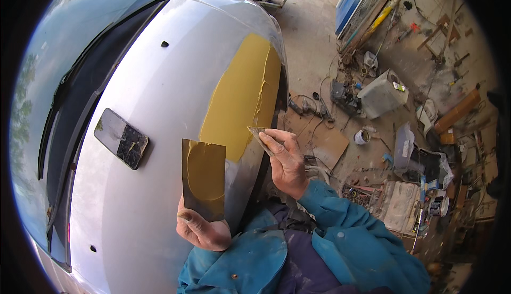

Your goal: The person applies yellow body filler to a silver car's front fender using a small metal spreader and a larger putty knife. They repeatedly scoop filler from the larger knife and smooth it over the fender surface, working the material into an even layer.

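A broad patch of yellow body filler [234, 89] covers the front part of the silver car hood [154, 97], with a raised ridge running along its right side. In my right hand [289, 161] I grip a small putty spreader [258, 136], its yellow-smeared edge at the lower right part of the patch. My left hand [202, 227] is closed on the lower end of a dark rectangular mixing plate [204, 179]. Yellow filler coats most of this plate's face. Most of the left fingers are hidden behind the plate.
A cracked smartphone [122, 138] lies on the hood, left of the plate. Beyond it are the wiper [74, 76] and windshield. The floor at right is cluttered with a translucent jerrycan [382, 94], a tin can [362, 136], cardboard [319, 139], cables and tools.
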Tool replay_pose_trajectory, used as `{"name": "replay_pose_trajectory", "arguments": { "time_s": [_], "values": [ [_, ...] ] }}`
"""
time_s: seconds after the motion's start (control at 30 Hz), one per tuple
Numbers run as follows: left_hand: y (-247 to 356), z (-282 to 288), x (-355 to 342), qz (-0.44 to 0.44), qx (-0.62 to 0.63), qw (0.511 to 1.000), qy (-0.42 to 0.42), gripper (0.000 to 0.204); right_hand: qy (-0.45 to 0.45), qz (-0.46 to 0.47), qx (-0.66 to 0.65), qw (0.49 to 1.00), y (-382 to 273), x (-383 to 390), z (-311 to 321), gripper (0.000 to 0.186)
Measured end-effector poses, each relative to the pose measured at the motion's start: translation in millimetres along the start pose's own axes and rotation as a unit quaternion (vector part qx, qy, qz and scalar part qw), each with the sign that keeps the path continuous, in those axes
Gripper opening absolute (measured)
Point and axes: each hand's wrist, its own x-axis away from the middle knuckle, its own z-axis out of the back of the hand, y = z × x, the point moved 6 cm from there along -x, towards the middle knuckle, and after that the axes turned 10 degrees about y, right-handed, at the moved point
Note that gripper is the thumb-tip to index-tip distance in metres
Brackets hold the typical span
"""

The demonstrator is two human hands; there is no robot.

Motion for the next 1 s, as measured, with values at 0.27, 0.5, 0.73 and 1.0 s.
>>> {"name": "replay_pose_trajectory", "arguments": {
  "time_s": [0.27,0.5,0.73,1.0],
  "values": [
    [5.8,0.2,-4.4,-0.018,0.009,1.000,0.007,0.081,-0.035,0.073,0.012,0.997,-2.7,35.7,-23.4,0.070],
    [-0.4,0.9,-2.9,-0.025,0.008,0.999,0.034,0.080,-0.092,0.127,0.005,0.988,6.8,83.4,-8.4,0.077],
    [1.1,1.6,-2.4,-0.030,-0.008,0.999,0.021,0.077,-0.058,0.051,0.020,0.997,21.6,56.6,35.3,0.055],
    [-3.3,6.1,-2.9,-0.056,-0.048,0.996,0.052,0.072,0.048,-0.016,0.057,0.997,96.9,-72.3,3.9,0.052]
  ]
}}
